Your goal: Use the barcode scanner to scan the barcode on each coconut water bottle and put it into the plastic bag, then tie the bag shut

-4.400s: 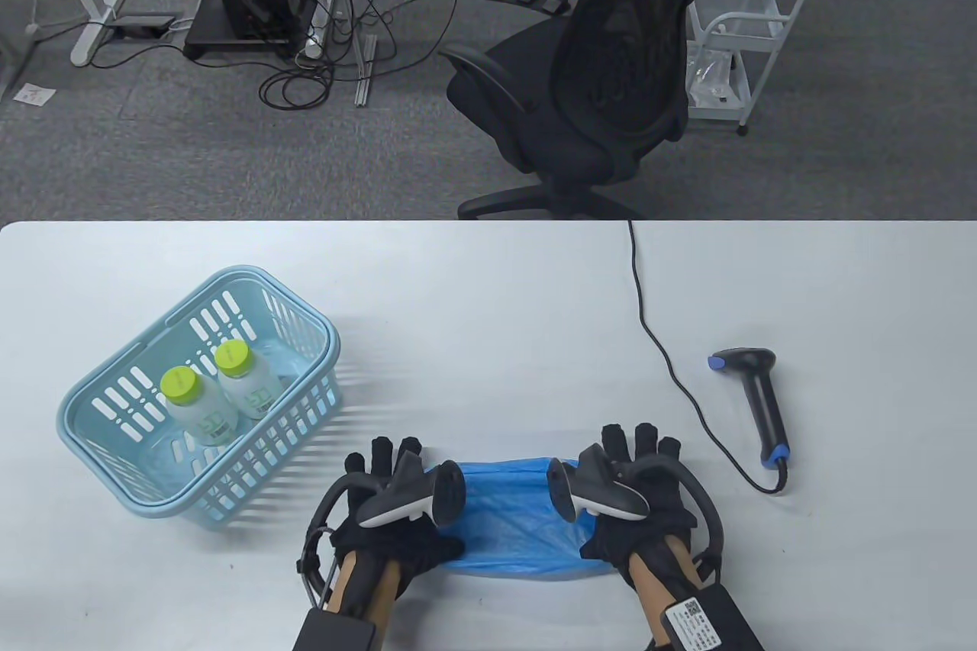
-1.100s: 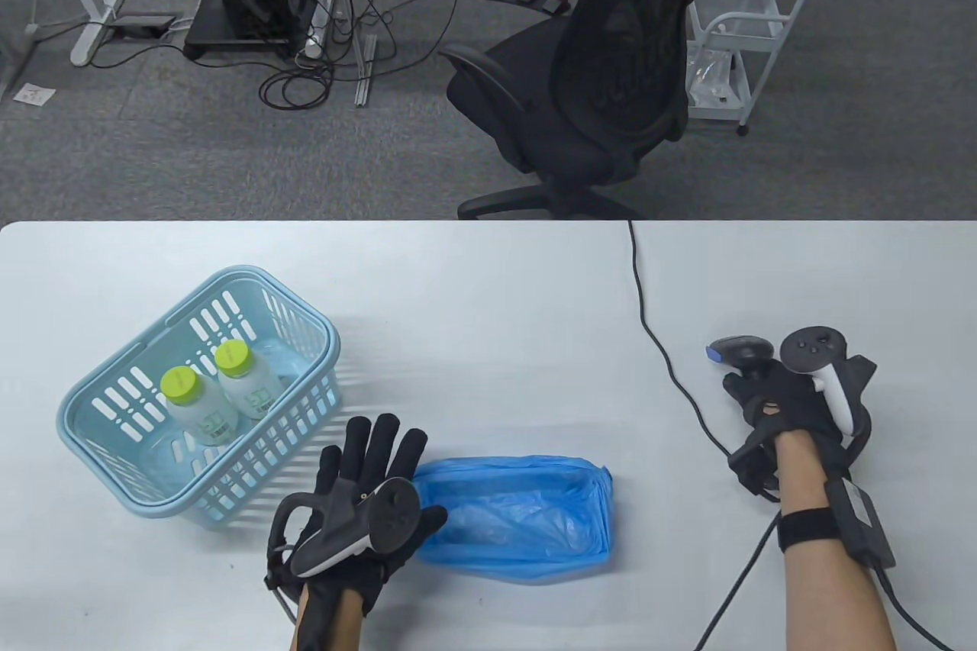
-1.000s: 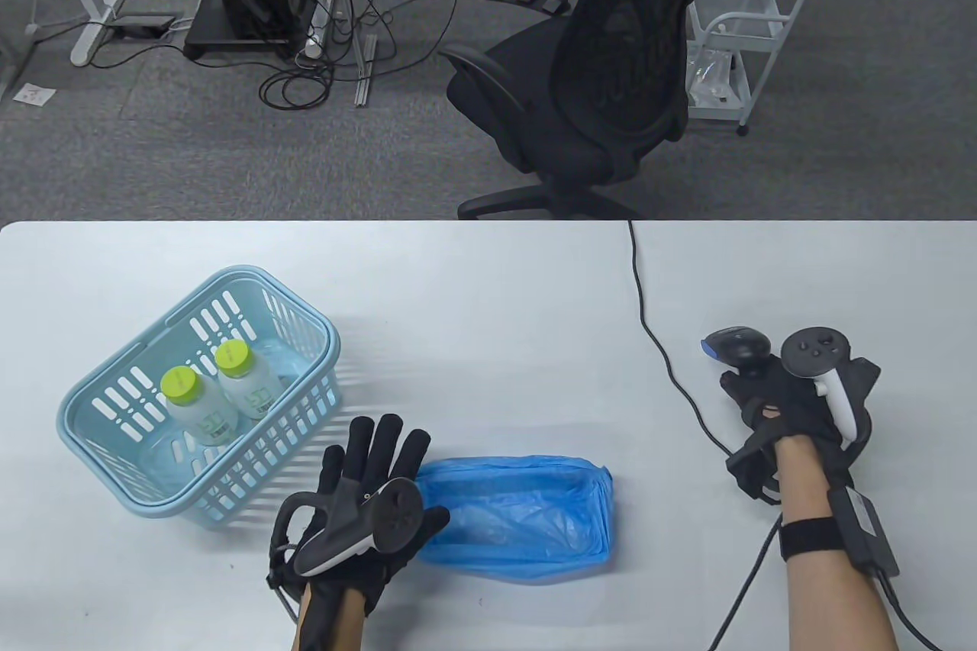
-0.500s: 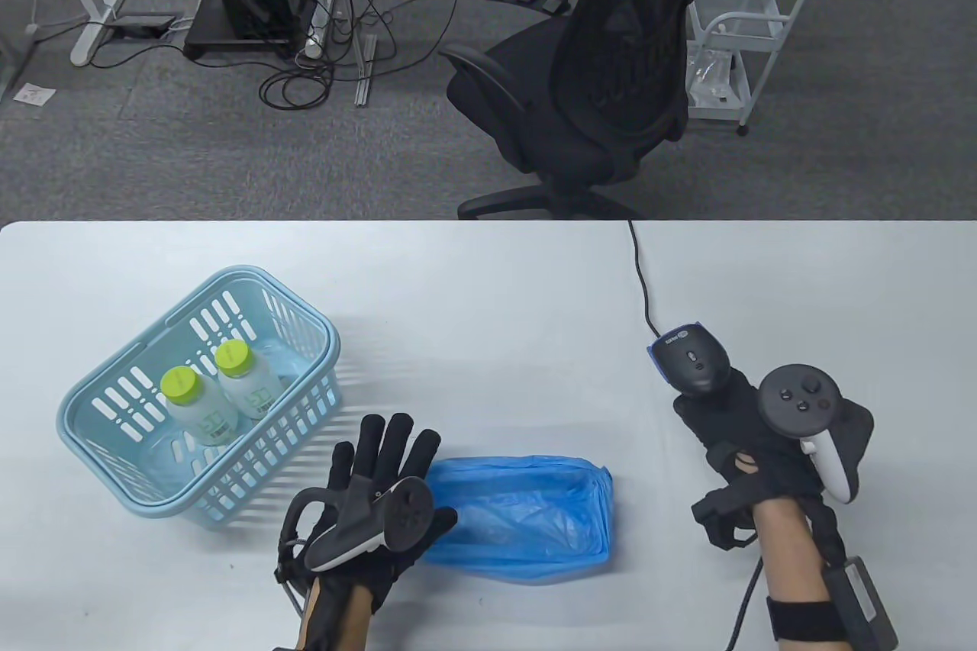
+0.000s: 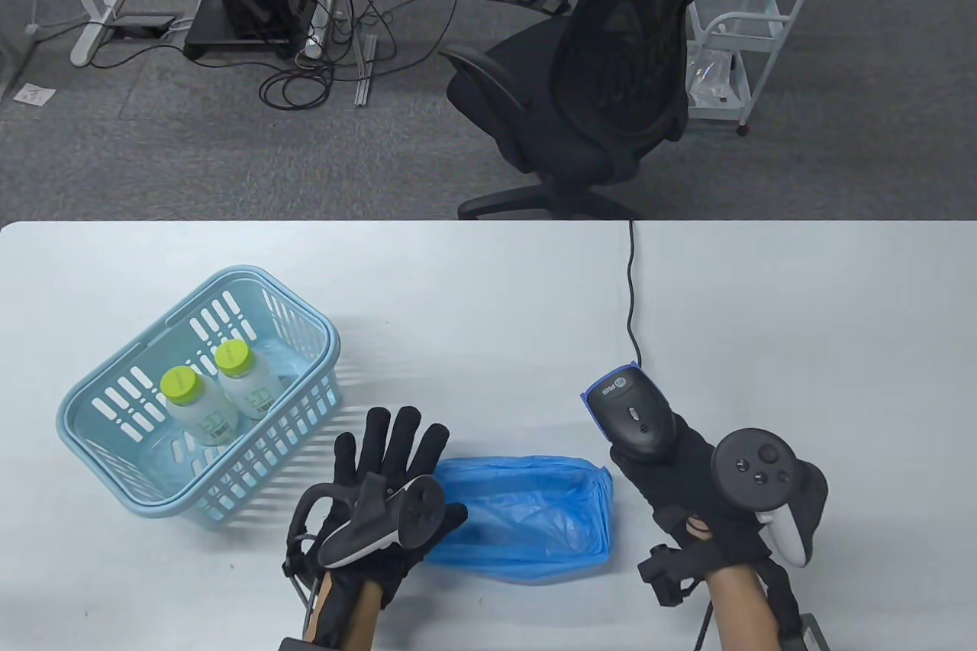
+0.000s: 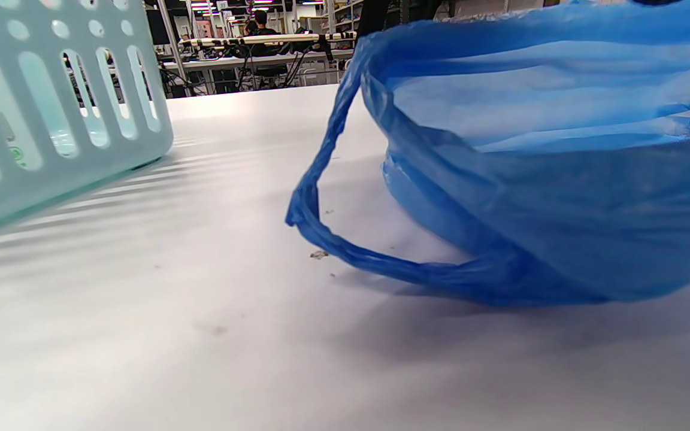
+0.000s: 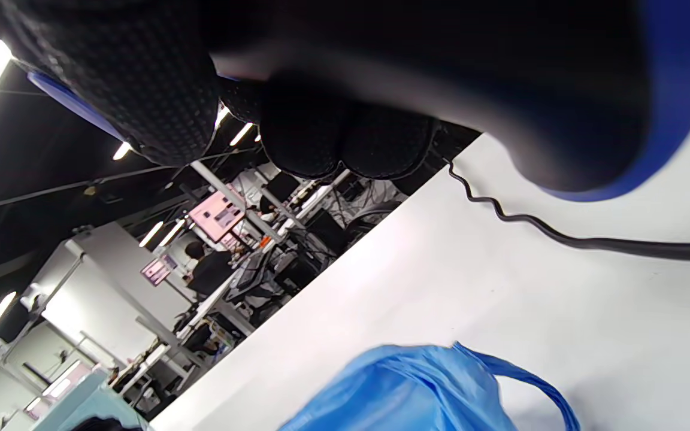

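Scanning stage, not yet begun. The right hand (image 5: 702, 498) holds the barcode scanner (image 5: 632, 418) by its handle, fingers curled round it, the head raised above the worktop (image 5: 488, 285) and pointing away from the person; its cable (image 5: 631, 292) runs off the far edge. The left hand (image 5: 385, 487) is empty, fingers straight and spread, hovering between the basket (image 5: 122, 468) and the plastic bag (image 5: 534, 521). Both coconut water bottles (image 5: 217, 391), with lime-green caps, stand side by side inside the basket, unscanned as far as can be judged. The bag lies open-mouthed on the worktop and holds nothing; one handle loop (image 6: 327, 197) rests on the surface. Left to do: scan and bag each bottle, then tie. Writing: a small round logo on the scanner head and green print on the bottle labels, both too small to read.
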